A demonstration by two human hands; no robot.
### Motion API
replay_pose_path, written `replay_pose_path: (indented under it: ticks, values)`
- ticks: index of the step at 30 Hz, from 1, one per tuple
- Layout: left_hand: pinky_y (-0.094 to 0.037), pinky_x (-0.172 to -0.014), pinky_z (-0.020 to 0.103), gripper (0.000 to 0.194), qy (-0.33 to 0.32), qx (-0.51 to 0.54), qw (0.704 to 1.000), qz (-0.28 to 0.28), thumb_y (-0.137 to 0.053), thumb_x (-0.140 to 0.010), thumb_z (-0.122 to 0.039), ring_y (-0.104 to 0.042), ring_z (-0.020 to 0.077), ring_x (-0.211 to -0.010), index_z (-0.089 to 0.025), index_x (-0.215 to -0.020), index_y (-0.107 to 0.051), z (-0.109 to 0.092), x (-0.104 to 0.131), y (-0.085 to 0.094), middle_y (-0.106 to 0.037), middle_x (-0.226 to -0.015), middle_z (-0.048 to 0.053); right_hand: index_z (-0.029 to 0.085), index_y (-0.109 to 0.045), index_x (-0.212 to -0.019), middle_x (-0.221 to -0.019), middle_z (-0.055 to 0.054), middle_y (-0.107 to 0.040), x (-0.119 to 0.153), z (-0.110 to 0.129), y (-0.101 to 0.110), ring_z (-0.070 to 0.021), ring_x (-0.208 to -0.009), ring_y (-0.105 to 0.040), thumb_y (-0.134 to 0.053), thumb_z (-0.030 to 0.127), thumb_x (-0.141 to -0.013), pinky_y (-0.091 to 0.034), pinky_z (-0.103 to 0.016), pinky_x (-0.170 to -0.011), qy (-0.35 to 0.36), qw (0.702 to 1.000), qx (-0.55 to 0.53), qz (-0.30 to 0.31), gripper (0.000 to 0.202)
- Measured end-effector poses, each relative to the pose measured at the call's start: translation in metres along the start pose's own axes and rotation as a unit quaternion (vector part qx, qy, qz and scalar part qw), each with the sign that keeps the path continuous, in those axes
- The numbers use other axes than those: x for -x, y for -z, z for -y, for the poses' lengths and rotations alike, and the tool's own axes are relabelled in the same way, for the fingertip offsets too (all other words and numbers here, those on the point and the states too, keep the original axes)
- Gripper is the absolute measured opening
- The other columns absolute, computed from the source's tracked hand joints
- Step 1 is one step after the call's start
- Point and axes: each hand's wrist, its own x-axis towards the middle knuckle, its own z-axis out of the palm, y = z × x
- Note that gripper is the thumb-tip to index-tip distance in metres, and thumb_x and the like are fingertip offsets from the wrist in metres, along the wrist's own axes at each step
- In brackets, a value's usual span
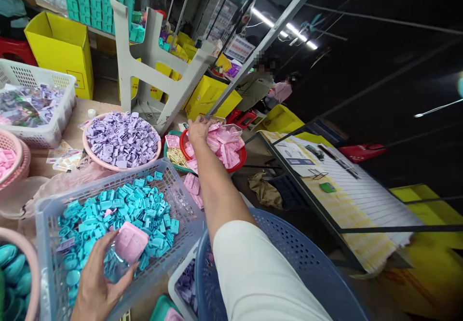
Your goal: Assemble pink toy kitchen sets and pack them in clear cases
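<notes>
My left hand (99,275) is closed around a small pink plastic box (132,243) with a clear part below it, above the grey-blue crate (45,215). Small turquoise plastic pieces (119,203) fill much of that crate. At arm's length, my right hand (198,130) is over the left far side of a red basket (243,159) heaped with pink plastic pieces (226,142). Its fingertips point away and down, so I cannot see whether they grip anything. Some clear plastic pieces lie on the heap beside it.
A pink basin of purple pieces (123,140) and a white crate (58,128) stand behind the grey-blue crate. An upturned grey stool (155,77) rises at the back. A large blue basket (300,263) sits under my right arm. People (258,82) are in the background.
</notes>
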Motion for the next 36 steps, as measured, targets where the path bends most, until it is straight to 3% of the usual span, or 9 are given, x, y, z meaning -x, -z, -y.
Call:
replay_pose_path:
  ticks: [5, 10, 13, 21, 25, 31, 36]
  values:
    - [-0.062, -0.082, 0.038, 0.065, 0.029, 0.025, 0.999, 0.007, -0.072, -0.085, -0.047, -0.067, 0.0307, -0.11, -0.024, -0.14, -0.048, 0.0, 0.002, 0.001, -0.064, -0.128, 0.013, 0.015, -0.061, -0.129, -0.135, -0.022, -0.056, 0.008, -0.002, 0.008, -0.0329, -0.117, -0.055, -0.043, 0.02, -0.099, -0.036, -0.052, -0.101, 0.045, 0.998, -0.005, -0.036, 0.035]
    - [-0.058, -0.096, 0.044, 0.065, 0.014, 0.018, 1.0, 0.0, -0.071, -0.086, -0.047, -0.067, 0.0304, -0.11, -0.023, -0.141, -0.048, 0.003, 0.003, -0.001, -0.064, -0.127, 0.012, 0.02, -0.05, -0.144, -0.152, -0.022, -0.043, 0.014, -0.004, 0.005, -0.0348, -0.125, -0.049, -0.049, 0.023, -0.098, -0.037, -0.052, -0.1, 0.021, 1.0, -0.014, -0.011, 0.047]
    - [-0.06, -0.09, 0.039, 0.064, 0.005, 0.005, 1.0, 0.006, -0.071, -0.085, -0.047, -0.068, 0.0295, -0.107, -0.022, -0.14, -0.049, 0.003, 0.001, 0.0, -0.065, -0.125, 0.012, 0.023, -0.05, -0.146, -0.158, -0.021, -0.036, 0.012, -0.003, -0.002, -0.0354, -0.126, -0.049, -0.042, 0.016, -0.1, -0.039, -0.052, -0.098, -0.006, 1.0, -0.025, 0.009, 0.047]
    - [-0.061, -0.083, 0.037, 0.065, 0.008, -0.001, 1.0, 0.022, -0.071, -0.084, -0.048, -0.07, 0.0291, -0.104, -0.024, -0.14, -0.049, 0.005, -0.002, 0.003, -0.066, -0.123, 0.011, 0.019, -0.059, -0.132, -0.139, -0.02, -0.054, 0.014, 0.005, 0.001, -0.0353, -0.125, -0.049, -0.032, 0.012, -0.101, -0.049, -0.045, -0.089, 0.039, 0.998, -0.045, -0.019, 0.042]
    - [-0.062, -0.076, 0.034, 0.064, 0.013, 0.008, 1.0, 0.015, -0.071, -0.083, -0.048, -0.07, 0.0285, -0.103, -0.026, -0.14, -0.049, 0.005, -0.002, 0.004, -0.066, -0.123, 0.01, 0.016, -0.056, -0.135, -0.139, -0.02, -0.053, 0.022, 0.004, 0.007, -0.0325, -0.126, -0.046, -0.03, 0.007, -0.1, -0.048, -0.043, -0.09, 0.059, 0.997, -0.04, -0.035, 0.045]
    - [-0.06, -0.092, 0.043, 0.061, 0.004, 0.02, 1.0, 0.006, -0.069, -0.085, -0.049, -0.07, 0.0298, -0.103, -0.025, -0.137, -0.051, 0.001, -0.002, 0.001, -0.067, -0.121, 0.011, 0.015, -0.058, -0.135, -0.148, -0.02, -0.045, 0.026, -0.002, 0.004, -0.0352, -0.125, -0.047, -0.05, 0.018, -0.097, -0.042, -0.045, -0.099, -0.003, 0.999, -0.041, -0.011, 0.039]
    - [-0.059, -0.094, 0.044, 0.063, 0.038, 0.034, 0.999, 0.007, -0.069, -0.084, -0.053, -0.068, 0.0307, -0.106, -0.026, -0.138, -0.051, 0.001, 0.001, 0.0, -0.066, -0.124, 0.01, 0.014, -0.061, -0.131, -0.144, -0.02, -0.049, 0.032, 0.002, 0.012, -0.0347, -0.121, -0.051, -0.045, 0.015, -0.098, -0.044, -0.046, -0.096, 0.009, 0.999, -0.035, -0.007, 0.037]
